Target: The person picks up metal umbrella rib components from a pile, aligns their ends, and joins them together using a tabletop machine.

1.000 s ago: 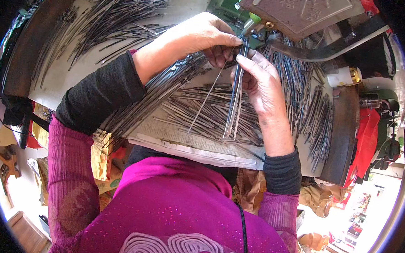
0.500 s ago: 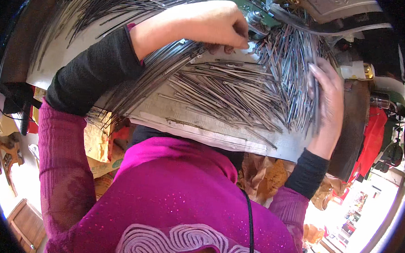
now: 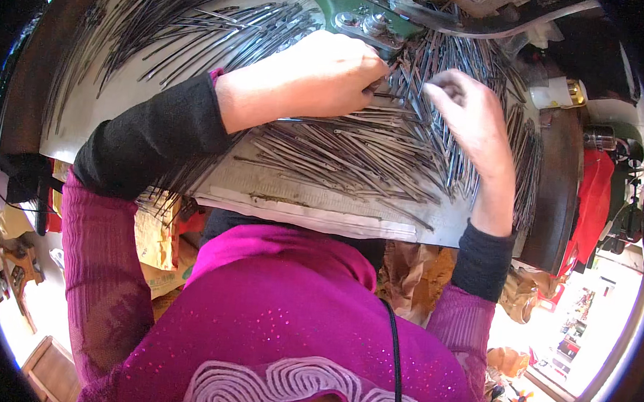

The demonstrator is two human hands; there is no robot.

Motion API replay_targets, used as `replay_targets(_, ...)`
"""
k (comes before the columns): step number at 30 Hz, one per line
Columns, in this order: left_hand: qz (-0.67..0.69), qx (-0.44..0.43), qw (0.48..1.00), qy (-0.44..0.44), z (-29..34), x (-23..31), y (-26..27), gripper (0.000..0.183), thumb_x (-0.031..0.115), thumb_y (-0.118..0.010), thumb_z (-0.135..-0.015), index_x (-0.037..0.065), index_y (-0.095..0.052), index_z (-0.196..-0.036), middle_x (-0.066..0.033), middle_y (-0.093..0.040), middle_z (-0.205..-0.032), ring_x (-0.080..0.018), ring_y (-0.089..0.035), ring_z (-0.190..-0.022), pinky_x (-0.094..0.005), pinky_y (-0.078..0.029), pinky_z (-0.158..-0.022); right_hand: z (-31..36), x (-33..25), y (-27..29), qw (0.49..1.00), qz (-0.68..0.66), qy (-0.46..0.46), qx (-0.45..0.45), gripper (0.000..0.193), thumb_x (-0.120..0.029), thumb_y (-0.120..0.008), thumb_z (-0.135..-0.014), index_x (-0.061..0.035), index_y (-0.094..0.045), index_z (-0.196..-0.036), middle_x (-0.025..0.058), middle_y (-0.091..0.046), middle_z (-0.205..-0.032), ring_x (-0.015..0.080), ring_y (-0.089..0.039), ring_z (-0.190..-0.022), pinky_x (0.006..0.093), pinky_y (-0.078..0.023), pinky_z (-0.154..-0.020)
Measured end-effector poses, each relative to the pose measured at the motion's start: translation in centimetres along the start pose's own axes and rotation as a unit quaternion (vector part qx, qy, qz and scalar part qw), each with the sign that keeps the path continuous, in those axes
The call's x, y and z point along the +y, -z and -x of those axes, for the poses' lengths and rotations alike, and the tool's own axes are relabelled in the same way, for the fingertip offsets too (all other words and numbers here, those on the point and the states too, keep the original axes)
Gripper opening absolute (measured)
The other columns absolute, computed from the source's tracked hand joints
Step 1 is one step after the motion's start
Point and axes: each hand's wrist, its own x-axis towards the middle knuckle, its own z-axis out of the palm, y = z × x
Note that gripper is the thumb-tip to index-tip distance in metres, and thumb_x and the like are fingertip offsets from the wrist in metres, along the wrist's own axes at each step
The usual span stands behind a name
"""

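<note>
My left hand (image 3: 336, 74) is closed, fingers curled down, over the heap of thin dark metal strips with small holes at their ends (image 3: 339, 154). What it pinches, if anything, is hidden behind the knuckles. A little to its right, my right hand (image 3: 469, 110) hovers with curled fingers and thumb near a second, steeper pile of shiny strips (image 3: 441, 153). Its fingertips are blurred, and I cannot make out anything between them. The two hands face each other with a small gap between. Black cuffs cover both wrists.
A green machine base (image 3: 328, 5) with round metal fittings (image 3: 375, 23) stands at the far middle. More strips (image 3: 149, 32) lie at the far left of the pale tabletop (image 3: 265, 180). A curved metal edge (image 3: 505, 32) crosses the far right. Dark wood (image 3: 555, 191) borders the right side.
My right hand has moved left and inward from the right pile, close to my left hand. My left hand has shifted slightly down and left. Strips at the far right are uncovered.
</note>
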Motion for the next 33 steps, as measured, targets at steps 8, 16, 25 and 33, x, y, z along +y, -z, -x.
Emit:
replay_targets(8, 0.133, -0.07, 0.985, 0.08, 0.1, -1.4, 2.6, 0.025, 0.021, -0.062, -0.074, 0.002, -0.064, -0.089, -0.0153, -0.064, -0.078, -0.0303, -0.062, -0.072, -0.0366, -0.049, -0.068, -1.7, 0.0, -0.9, 0.996, 0.081, -0.028, -0.027, 0.03, -0.029, -0.06, -0.073, -0.0008, -0.064, -0.082, 0.0157, -0.064, -0.075, 0.0298, -0.062, -0.073, 0.0364, -0.048, -0.067)
replay_targets(16, 0.295, -0.075, 0.944, 0.124, -0.1, -4.0, 3.3, 0.034, 0.023, -0.063, -0.077, -0.003, -0.063, -0.099, -0.0106, -0.065, -0.083, -0.015, -0.057, -0.074, -0.0276, -0.045, -0.071, -1.1, 0.5, -1.1, 0.981, -0.169, -0.083, -0.039, 0.014, -0.012, -0.062, -0.072, 0.0008, -0.061, -0.079, 0.0039, -0.06, -0.063, 0.009, -0.054, -0.054, 0.0233, -0.043, -0.053)
replay_targets(25, 0.403, -0.052, 0.887, 0.217, -0.1, -3.8, 3.6, 0.035, 0.027, -0.064, -0.08, -0.003, -0.063, -0.099, -0.0027, -0.06, -0.08, -0.0072, -0.051, -0.07, -0.0217, -0.042, -0.063, -0.9, -2.2, -1.5, 0.92, -0.373, -0.063, -0.107, 0.011, -0.011, -0.063, -0.078, -0.0023, -0.06, -0.084, -0.0005, -0.058, -0.065, 0.0045, -0.051, -0.051, 0.0185, -0.04, -0.046)
replay_targets(33, 0.417, -0.034, 0.884, 0.207, 0.1, -4.4, 3.3, 0.032, 0.029, -0.065, -0.078, 0.005, -0.067, -0.099, -0.0033, -0.065, -0.081, -0.0095, -0.057, -0.067, -0.0229, -0.045, -0.056, -1.3, -2.0, -2.1, 0.901, -0.421, -0.069, -0.083, 0.013, -0.012, -0.062, -0.079, -0.0013, -0.061, -0.086, 0.001, -0.059, -0.064, 0.0058, -0.052, -0.051, 0.0187, -0.041, -0.048)
